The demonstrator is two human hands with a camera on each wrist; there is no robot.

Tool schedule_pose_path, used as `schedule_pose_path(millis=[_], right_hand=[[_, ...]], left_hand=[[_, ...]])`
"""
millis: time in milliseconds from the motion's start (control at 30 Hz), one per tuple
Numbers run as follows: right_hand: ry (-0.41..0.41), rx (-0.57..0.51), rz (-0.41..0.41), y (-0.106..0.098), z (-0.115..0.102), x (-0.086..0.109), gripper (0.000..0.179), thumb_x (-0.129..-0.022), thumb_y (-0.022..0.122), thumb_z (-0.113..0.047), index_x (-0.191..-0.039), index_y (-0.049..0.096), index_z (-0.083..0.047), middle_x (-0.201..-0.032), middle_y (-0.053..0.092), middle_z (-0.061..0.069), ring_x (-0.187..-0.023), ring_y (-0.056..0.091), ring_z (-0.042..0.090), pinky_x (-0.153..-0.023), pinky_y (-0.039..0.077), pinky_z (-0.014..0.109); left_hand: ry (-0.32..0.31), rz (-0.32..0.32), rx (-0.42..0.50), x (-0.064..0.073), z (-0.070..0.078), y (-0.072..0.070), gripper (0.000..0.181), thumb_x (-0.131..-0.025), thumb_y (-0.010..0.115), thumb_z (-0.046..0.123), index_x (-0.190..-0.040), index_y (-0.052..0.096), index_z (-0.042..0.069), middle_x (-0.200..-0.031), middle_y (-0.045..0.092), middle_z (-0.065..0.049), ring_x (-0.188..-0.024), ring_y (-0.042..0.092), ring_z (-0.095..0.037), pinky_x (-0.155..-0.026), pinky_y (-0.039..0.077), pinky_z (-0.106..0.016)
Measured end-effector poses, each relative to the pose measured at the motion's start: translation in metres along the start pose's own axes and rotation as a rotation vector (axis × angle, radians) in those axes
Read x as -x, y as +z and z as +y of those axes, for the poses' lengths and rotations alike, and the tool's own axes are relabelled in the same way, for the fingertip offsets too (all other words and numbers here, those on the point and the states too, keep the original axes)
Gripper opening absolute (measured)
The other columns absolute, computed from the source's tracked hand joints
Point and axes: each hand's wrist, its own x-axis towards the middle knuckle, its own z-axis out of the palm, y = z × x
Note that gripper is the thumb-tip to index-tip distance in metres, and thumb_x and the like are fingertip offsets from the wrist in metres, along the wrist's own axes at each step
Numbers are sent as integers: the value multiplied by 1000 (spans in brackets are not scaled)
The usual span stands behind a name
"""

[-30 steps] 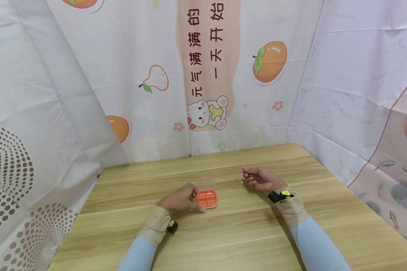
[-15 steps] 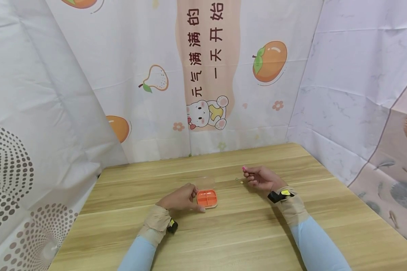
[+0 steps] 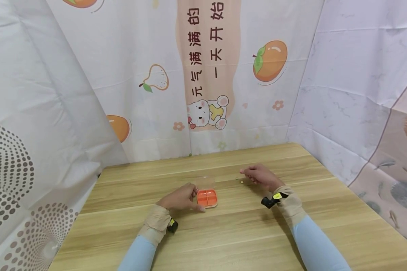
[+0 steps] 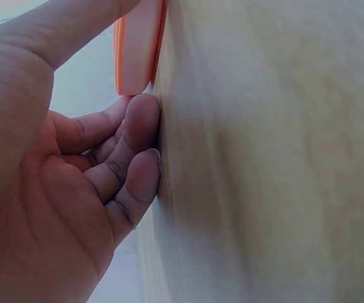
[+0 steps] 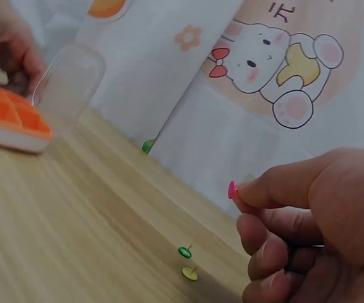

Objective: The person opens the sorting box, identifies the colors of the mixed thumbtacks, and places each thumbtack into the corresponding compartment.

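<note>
An orange pill box (image 3: 207, 198) with divided compartments and a white base sits on the table, its clear lid (image 5: 71, 88) standing open at the back. My left hand (image 3: 181, 197) holds the box at its left side, thumb by the front edge and fingers by the rear left corner. In the left wrist view, the fingertips (image 4: 143, 123) rest against the tabletop beside the box. My right hand (image 5: 315, 221) pinches a pink thumbtack (image 5: 232, 189) between thumb and forefinger, above the table. Below it lie a green thumbtack (image 5: 185, 252) and a yellow thumbtack (image 5: 190, 273), both with pins up.
The wooden table (image 3: 224, 241) reaches back to a printed curtain (image 3: 149, 113). Another curtain (image 3: 346, 94) hangs along the right side, and a dotted one (image 3: 37, 169) on the left. The two loose tacks lie between the box and my right hand.
My right hand has turned over and shifted slightly left, still with the pink thumbtack. My left hand and the pill box have stayed put.
</note>
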Motion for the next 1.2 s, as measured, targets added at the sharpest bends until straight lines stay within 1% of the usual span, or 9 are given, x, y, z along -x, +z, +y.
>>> schedule_pose_path(millis=[200,333,433,600,700,967,1100,1200], right_hand=[[-23,89,39,3,0,0,39,-103,67,-29,-100,62,9,-73,47,3,-61,41,15,-57,37,32],[-41,114,35,6,0,1,38,-104,65,-28,-108,65,9,-76,49,5,-62,41,17,-59,38,35],[-51,119,24,7,0,0,34,-105,63,-25,-115,68,7,-80,53,10,-63,41,18,-61,39,35],[-76,165,13,9,0,0,30,-105,64,-26,-111,71,2,-84,57,22,-66,44,25,-60,41,36],[-91,194,15,12,-1,0,28,-104,65,-27,-108,73,0,-86,59,24,-66,45,27,-59,42,35],[-112,213,-22,20,-4,-1,27,-104,65,-22,-108,71,5,-92,62,26,-72,51,29,-62,45,34],[-112,226,-18,23,-5,-2,27,-104,64,-21,-107,70,5,-91,62,25,-72,51,29,-62,45,33],[-119,242,-7,25,-5,-2,26,-104,65,-21,-106,71,5,-91,63,22,-72,51,27,-61,45,33]], left_hand=[[-5,-1,-14,-1,-1,0,62,-78,90,47,-111,55,7,-101,54,-3,-86,52,-14,-75,49,-28],[-9,0,-9,-2,-1,0,62,-79,89,48,-111,56,7,-101,54,-3,-87,53,-14,-76,49,-29],[-7,-1,-6,-1,-1,0,62,-79,89,47,-111,55,7,-101,54,-3,-87,52,-14,-76,49,-29],[10,0,20,0,0,-1,62,-79,90,44,-113,55,6,-101,54,-4,-85,51,-14,-73,48,-28],[16,0,25,0,0,-1,62,-79,90,43,-114,55,6,-101,55,-4,-85,51,-14,-72,48,-27],[22,2,28,0,0,0,60,-79,90,42,-112,56,6,-100,55,-4,-82,51,-13,-70,47,-26],[26,3,26,0,0,0,60,-79,90,41,-112,55,5,-99,55,-5,-81,50,-13,-70,47,-27],[20,4,21,1,0,0,60,-80,90,42,-112,55,6,-100,55,-5,-82,50,-13,-70,47,-27]])
